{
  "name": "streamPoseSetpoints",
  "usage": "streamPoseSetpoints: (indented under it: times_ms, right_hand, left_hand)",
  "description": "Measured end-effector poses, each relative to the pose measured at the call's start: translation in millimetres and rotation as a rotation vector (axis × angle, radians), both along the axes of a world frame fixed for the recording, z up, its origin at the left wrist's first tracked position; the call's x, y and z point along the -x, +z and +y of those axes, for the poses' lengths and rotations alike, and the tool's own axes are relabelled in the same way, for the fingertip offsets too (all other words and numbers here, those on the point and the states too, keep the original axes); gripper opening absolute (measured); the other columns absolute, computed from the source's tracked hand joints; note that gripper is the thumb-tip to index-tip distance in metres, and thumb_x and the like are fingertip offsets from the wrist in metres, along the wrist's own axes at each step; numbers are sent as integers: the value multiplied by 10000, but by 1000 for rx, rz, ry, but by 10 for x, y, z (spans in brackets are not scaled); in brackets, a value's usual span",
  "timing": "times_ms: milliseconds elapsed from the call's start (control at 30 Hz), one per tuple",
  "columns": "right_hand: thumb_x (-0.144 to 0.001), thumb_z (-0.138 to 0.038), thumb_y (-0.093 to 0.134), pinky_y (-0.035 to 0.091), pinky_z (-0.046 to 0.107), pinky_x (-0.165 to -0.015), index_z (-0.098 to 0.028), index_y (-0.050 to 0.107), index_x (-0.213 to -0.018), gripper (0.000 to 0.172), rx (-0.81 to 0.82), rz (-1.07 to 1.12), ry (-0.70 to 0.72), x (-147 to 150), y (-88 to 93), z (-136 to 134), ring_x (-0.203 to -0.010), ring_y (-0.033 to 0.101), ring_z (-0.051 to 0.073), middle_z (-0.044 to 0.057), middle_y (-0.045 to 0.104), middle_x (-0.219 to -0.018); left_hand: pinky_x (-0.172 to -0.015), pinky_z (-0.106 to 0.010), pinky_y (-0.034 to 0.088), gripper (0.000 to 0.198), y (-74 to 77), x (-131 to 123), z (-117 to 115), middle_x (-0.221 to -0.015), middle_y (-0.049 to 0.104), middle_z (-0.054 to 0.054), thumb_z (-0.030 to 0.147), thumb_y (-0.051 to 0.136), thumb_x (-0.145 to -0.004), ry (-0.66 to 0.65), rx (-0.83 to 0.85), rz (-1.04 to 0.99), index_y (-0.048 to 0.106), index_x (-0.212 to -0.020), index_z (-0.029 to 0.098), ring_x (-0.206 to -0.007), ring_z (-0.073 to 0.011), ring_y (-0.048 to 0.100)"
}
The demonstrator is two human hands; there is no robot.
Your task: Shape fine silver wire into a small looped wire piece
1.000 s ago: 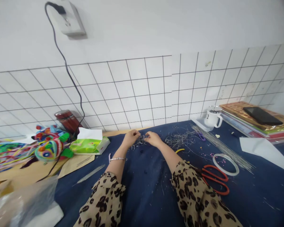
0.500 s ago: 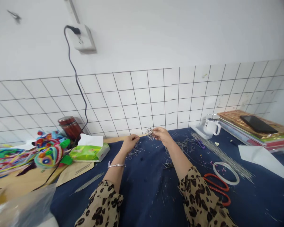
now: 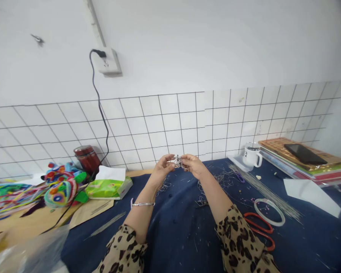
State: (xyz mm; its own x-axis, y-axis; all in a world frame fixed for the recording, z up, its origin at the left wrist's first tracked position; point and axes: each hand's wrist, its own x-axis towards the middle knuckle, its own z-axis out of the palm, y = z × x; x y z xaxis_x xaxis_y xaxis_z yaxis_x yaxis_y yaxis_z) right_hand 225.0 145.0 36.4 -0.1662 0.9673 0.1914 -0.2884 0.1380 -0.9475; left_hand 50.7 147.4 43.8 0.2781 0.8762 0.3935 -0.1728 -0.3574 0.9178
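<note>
A small silvery wire piece (image 3: 178,161) is held up between my two hands, above the far part of the dark blue cloth (image 3: 173,231). The fingers of my left hand (image 3: 162,169) pinch its left side, and my right hand (image 3: 193,165) grips its right side. Its fine shape is too small to make out. Loose curled wires (image 3: 221,179) lie on the cloth beyond my right forearm, and a few more (image 3: 165,186) lie beside my left hand.
Red-handled scissors (image 3: 258,223), a white ring (image 3: 272,220), long straight wires (image 3: 268,195) and a white mug (image 3: 252,155) stand or lie right. A phone (image 3: 304,153) rests on stacked books. Left are a tissue pack (image 3: 106,188), a red jar (image 3: 87,158) and a colourful knitted toy (image 3: 61,193).
My left hand has moved right and up to the wire piece and taken hold of it. My right hand still holds it. The view has shifted slightly.
</note>
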Motion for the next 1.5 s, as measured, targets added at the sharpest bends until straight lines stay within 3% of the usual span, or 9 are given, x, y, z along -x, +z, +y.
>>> streamPoseSetpoints:
  times_ms: [167,267,433,567,800,1100,1300,1500]
  right_hand:
    - [-666,-318,691,388,181,-452,-160,606,-908,301,-11,-87,-97,87,35,-36,-531,508,80,14,615,-703]
    - [-661,-319,693,382,177,-443,-156,595,-902,307,-45,-128,-102,119,48,-30,-538,513,85,12,610,-693]
    - [-711,-325,645,400,169,-473,-162,604,-909,259,-93,-175,-151,88,99,-56,-642,552,101,42,630,-809]
    - [-782,-429,565,438,181,-541,-172,621,-977,327,-188,-235,-47,82,186,-173,-763,573,122,62,626,-914]
    - [-691,-371,682,472,211,-599,-206,575,-1118,470,-277,-337,45,114,256,-282,-863,583,156,64,593,-1036]
    - [-689,-377,677,460,245,-599,-165,600,-1002,386,-289,-330,-76,125,169,-167,-765,579,154,53,620,-886]
    - [-608,-319,741,446,252,-657,-173,572,-878,350,-302,-258,-31,170,145,-184,-718,549,126,-3,588,-782]
    - [-615,-339,729,417,239,-587,-168,523,-719,288,-279,-164,25,187,151,-190,-614,496,100,-27,536,-683]
  left_hand:
    - [-657,-266,456,247,-30,-31,-66,-781,604,-27,289,669,-686,-20,-31,17,581,-876,157,-691,-124,557]
    - [-637,-252,444,167,-64,-16,-49,-713,590,-1,253,665,-684,-8,9,-39,584,-797,159,-625,-97,532]
    - [-598,-236,443,179,-96,66,51,-701,570,4,272,668,-692,23,78,-147,577,-791,153,-591,-83,529]
    - [-592,-232,449,202,-102,100,84,-708,571,-3,285,673,-691,28,91,-185,583,-808,148,-592,-82,531]
    - [-613,-243,468,212,-80,105,77,-742,607,-30,300,654,-704,2,137,-215,619,-839,141,-630,-97,549]
    - [-583,-216,461,258,32,138,-30,-842,614,-70,298,652,-718,-114,197,-196,637,-912,129,-791,-147,576]
    - [-589,-219,461,206,38,52,-83,-845,619,-54,242,689,-669,-93,216,-184,627,-836,137,-724,-127,573]
    - [-625,-232,468,116,21,132,-29,-811,598,-21,194,665,-676,-134,214,-266,582,-743,149,-724,-118,569]
